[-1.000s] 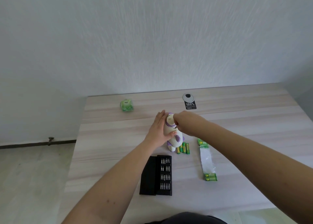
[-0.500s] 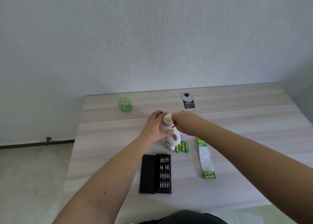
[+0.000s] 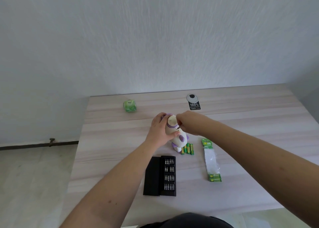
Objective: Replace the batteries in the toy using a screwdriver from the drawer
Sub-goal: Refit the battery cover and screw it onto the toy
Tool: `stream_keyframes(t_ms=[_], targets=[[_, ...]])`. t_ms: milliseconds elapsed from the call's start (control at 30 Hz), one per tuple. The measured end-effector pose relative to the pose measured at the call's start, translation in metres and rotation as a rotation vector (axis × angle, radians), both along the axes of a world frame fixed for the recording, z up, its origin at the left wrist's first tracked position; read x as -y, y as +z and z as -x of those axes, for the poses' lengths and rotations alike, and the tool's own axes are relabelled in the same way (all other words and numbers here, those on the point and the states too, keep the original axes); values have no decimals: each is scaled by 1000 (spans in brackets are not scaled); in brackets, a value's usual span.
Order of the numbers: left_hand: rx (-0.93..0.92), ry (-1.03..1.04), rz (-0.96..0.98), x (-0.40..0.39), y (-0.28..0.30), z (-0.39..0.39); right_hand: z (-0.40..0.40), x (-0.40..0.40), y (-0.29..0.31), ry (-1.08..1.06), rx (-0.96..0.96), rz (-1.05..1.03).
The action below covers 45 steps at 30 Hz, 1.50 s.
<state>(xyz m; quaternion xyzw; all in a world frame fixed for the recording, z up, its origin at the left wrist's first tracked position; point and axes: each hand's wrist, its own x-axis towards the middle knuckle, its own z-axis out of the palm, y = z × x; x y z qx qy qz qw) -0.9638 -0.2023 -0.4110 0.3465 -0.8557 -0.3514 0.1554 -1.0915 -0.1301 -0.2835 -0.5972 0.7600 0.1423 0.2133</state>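
Observation:
A white plush toy [image 3: 179, 139] with purple patches lies tilted on the wooden table [image 3: 259, 117]. My left hand [image 3: 159, 129] wraps around its upper body from the left. My right hand [image 3: 189, 122] is closed on a thin screwdriver [image 3: 179, 127] whose tip touches the toy near its purple collar. Several green and yellow batteries [image 3: 187, 148] lie loose just right of the toy's lower end. An open black case of screwdriver bits [image 3: 161, 176] sits nearer to me.
A torn battery pack [image 3: 211, 160] with green card ends lies to the right. A green tissue packet [image 3: 130, 105] and a black tag with a round disc [image 3: 193, 102] lie near the far edge. The table's left edge drops to the floor.
My left hand has closed more tightly round the toy and tilted it. My right hand has stayed at the toy's top with the screwdriver. The view has shifted slightly.

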Motion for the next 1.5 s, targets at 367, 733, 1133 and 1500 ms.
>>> stream_keyframes(t_ms=[367,733,1133,1500], targets=[[-3,-3,11,-1,-3,1,-3,2,-4,-41,5,63],[-41,7,61,-1,-11,3,-11,7,-12,-122,-134,-30],[-57,-4,83,0,-16,3,-4,7,-6,-96,-32,-66],[-39,-2,63,0,-14,3,-4,3,-4,-136,67,-29]])
